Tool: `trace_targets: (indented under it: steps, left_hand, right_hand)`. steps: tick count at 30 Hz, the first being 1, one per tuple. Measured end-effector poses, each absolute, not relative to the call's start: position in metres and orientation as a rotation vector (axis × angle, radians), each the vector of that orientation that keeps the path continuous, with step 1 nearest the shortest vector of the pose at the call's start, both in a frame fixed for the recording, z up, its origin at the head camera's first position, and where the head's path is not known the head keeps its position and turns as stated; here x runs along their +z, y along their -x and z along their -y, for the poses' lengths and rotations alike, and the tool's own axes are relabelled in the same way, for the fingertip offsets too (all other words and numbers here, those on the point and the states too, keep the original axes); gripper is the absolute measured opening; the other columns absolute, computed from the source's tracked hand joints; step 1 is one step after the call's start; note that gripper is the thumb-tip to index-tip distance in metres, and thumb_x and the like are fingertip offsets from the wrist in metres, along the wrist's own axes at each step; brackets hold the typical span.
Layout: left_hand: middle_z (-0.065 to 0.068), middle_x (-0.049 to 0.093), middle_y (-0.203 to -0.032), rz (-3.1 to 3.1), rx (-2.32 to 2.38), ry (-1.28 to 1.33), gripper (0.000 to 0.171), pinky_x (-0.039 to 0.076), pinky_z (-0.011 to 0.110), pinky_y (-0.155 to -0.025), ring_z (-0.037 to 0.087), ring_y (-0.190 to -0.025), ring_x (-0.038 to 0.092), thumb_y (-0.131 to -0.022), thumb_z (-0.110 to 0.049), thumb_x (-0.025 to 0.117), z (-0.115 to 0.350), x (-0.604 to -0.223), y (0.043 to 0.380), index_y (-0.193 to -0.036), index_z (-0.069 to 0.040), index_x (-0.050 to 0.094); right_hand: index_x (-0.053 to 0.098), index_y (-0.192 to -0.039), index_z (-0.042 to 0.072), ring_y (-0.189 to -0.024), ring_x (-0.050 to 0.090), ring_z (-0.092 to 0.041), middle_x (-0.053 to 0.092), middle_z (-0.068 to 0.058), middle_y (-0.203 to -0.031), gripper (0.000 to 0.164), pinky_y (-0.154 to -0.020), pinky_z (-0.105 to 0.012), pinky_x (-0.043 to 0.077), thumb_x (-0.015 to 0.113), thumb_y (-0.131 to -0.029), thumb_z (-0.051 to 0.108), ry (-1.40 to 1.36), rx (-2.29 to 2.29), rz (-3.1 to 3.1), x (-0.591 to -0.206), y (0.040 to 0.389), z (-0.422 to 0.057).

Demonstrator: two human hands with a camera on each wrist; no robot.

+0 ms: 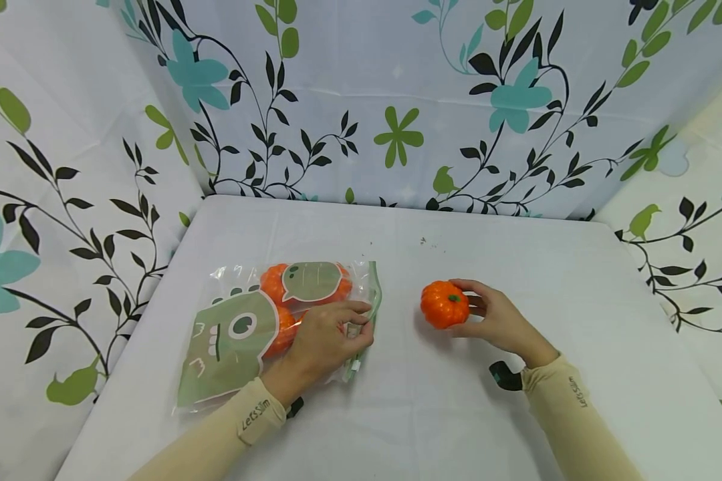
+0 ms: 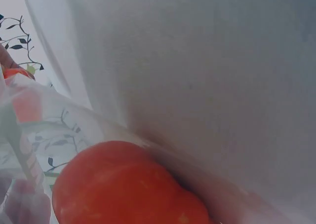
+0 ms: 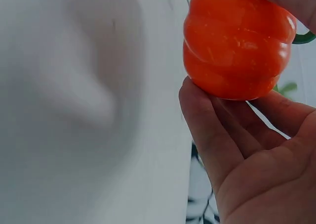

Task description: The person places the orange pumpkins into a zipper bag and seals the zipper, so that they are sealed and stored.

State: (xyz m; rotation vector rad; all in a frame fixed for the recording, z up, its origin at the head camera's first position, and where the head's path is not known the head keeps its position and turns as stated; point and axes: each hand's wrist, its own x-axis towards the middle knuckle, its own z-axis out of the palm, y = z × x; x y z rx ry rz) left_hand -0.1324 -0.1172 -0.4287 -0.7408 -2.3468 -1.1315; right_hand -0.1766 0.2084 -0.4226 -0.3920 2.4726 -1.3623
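Note:
A small toy pumpkin (image 1: 439,305), glossy orange with a green stem, is held by my right hand (image 1: 498,319) between thumb and fingers. In the right wrist view, fingertips press the underside of the pumpkin (image 3: 237,46). Left of it lies a clear zip bag (image 1: 222,361) printed with a green dinosaur, its green zip edge facing right. My left hand (image 1: 331,337) lies over the bag and pinches that edge near the white slider (image 1: 355,365). Orange pumpkins (image 1: 273,284) show through the plastic, and one pumpkin (image 2: 123,184) fills the lower left wrist view.
A white cloth covers the table (image 1: 457,414). Small dark specks (image 1: 424,240) mark it toward the back. Patterned curtains (image 1: 337,87) with leaves and blue flowers hang behind and on both sides.

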Motion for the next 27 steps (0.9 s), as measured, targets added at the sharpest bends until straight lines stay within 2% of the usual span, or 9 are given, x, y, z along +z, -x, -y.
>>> trace_targets:
  steps: [5,12,21,27]
  left_hand:
    - [0.003,0.077,-0.095,2.317,-1.116,0.717,0.005,0.059,0.030,-0.080,0.016,-0.090,0.074,-0.076,-0.008,0.074,0.116,-0.429,0.132,-0.076,-0.007,0.079]
    - [0.005,0.077,-0.098,2.295,-1.107,0.709,0.008,0.058,0.030,-0.082,0.018,-0.092,0.075,-0.077,-0.006,0.077,0.115,-0.426,0.133,-0.083,-0.002,0.079]
    - [0.008,0.077,-0.099,2.206,-1.140,0.763,0.008,0.058,0.027,-0.079,0.017,-0.092,0.075,-0.076,-0.005,0.074,0.114,-0.425,0.136,-0.081,-0.002,0.079]
    - [0.008,0.077,-0.097,2.141,-1.103,0.903,0.006,0.058,0.024,-0.075,0.016,-0.092,0.075,-0.075,-0.004,0.072,0.112,-0.425,0.140,-0.075,-0.005,0.077]
  right_hand:
    - [0.049,-0.146,0.007,-0.124,0.059,-0.034,0.054,-0.011,-0.143,0.084,-0.103,-0.050,0.047,0.091,-0.074,0.020,0.450,-1.391,-2.379,-0.428,0.176,-0.167]
    - [0.052,-0.143,0.008,-0.118,0.062,-0.029,0.057,-0.006,-0.140,0.082,-0.100,-0.047,0.050,0.091,-0.074,0.023,0.482,-1.453,-2.298,-0.431,0.173,-0.125]
    - [0.056,-0.139,0.009,-0.116,0.063,-0.024,0.061,-0.002,-0.134,0.076,-0.099,-0.041,0.052,0.092,-0.073,0.025,0.528,-1.473,-2.271,-0.436,0.168,-0.105]
    - [0.059,-0.137,0.017,-0.117,0.062,-0.021,0.062,0.006,-0.131,0.070,-0.100,-0.040,0.051,0.090,-0.075,0.029,0.624,-1.416,-2.293,-0.437,0.166,-0.096]
